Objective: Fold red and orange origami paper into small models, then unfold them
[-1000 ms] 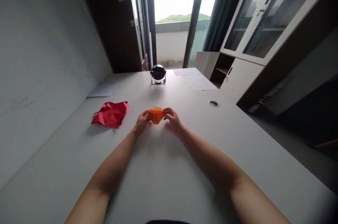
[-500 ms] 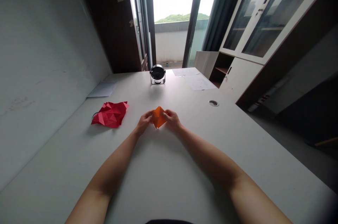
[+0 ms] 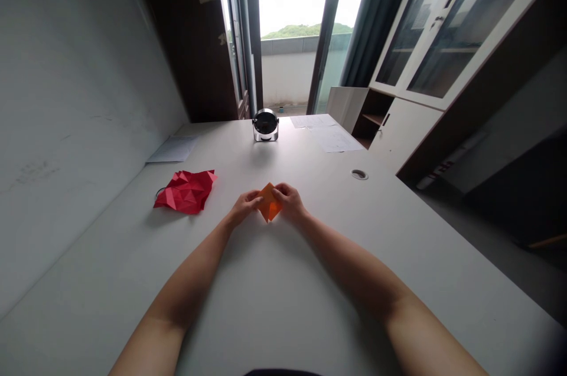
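The white worktop spreads across most of the view; beyond its far right edge stands a white cabinet with glass upper doors, and beyond its far end is a glazed door in a dark frame; on the left of the worktop lies a red creased paper, its folds raised unevenly (a thin dark loop peeks out at its left edge); white sheets lie flat at the far right; a round black device on a metal stand sits near the far edge; the left hand pinches the left side of an orange folded paper, thumb on top, while the right hand grips its right side, thumb likewise on the near face; the orange folded paper, between the two hands at mid-worktop, shows as a diamond, one point towards the person; I cannot tell whether it touches the surface; smallest is a round cable hole, right of the hands.
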Available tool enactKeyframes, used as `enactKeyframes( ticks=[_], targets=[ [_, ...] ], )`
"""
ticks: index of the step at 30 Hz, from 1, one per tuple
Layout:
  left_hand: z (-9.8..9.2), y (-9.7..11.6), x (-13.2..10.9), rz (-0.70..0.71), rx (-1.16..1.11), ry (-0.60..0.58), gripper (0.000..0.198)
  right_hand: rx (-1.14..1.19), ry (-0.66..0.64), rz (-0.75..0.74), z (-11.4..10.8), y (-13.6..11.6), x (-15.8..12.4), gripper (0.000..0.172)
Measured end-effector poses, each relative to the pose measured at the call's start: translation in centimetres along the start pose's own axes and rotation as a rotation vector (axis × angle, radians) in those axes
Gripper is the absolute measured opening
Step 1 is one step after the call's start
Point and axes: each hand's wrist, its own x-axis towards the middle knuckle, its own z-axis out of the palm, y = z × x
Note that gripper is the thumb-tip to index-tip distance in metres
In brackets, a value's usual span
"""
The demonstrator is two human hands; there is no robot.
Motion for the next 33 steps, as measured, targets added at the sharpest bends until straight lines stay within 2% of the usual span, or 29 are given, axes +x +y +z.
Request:
enactKeyframes(
  ticks=[4,9,12,17,25,29,33],
  targets=[
    [0.1,0.1,-0.2,-0.059,0.036,0.013,0.043,-0.109,-0.077,-0.013,0.1,-0.5,-0.4,0.040],
    [0.1,-0.3,0.0,-0.018,0.039,0.033,0.037,-0.271,-0.207,-0.038,0.3,-1.0,-0.9,0.038],
    [0.1,-0.5,0.1,-0.004,0.047,0.065,0.035,-0.308,-0.232,-0.055,0.3,-1.0,-0.9,0.036],
    [-0.1,-0.5,0.1,0.024,0.016,0.137,0.035,-0.234,-0.168,-0.017,0.3,-0.9,-0.6,0.036],
    [-0.4,-0.9,0.5,0.030,-0.020,0.146,0.038,0.003,-0.003,0.036,0.1,-0.8,-0.1,0.045],
    [-0.5,-0.9,0.5,0.032,-0.038,0.185,0.036,0.071,0.013,0.049,0.3,-0.7,0.1,0.050],
    [-0.4,-0.6,0.2,0.025,-0.032,0.113,0.032,0.090,0.006,0.053,0.2,-0.5,0.1,0.051]
  ],
)
